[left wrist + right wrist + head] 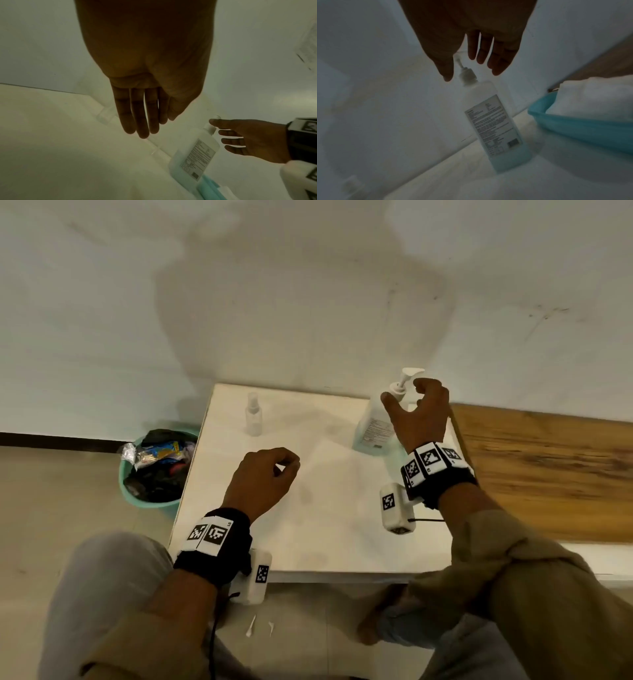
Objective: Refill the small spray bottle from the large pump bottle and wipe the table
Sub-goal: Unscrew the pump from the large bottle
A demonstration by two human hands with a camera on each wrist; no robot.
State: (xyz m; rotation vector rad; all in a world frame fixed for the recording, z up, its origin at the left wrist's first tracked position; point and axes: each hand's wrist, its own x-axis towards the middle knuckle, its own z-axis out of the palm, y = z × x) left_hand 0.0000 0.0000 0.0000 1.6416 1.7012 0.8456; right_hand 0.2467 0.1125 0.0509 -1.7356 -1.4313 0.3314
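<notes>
The small clear spray bottle (pixel 253 414) stands upright at the far left of the white table (pixel 325 525). At the far right stands the large pump bottle (pixel 373 426) (pixel 493 121), with a white label and a little blue liquid at its bottom. My right hand (pixel 402 392) (pixel 471 67) hovers at its pump neck, thumb and fingers spread on either side and not closed on it. My left hand (pixel 284 465) (pixel 145 128) hangs over the table's middle, fingers relaxed, holding nothing. In the left wrist view the spray bottle (pixel 104 116) shows partly behind my fingers.
A teal holder (pixel 582 128) with a white cloth (pixel 599 97) in it sits just right of the pump bottle. A teal bin (pixel 137 498) full of rubbish stands on the floor left of the table. A wooden surface (pixel 548 474) adjoins on the right, with a wall behind.
</notes>
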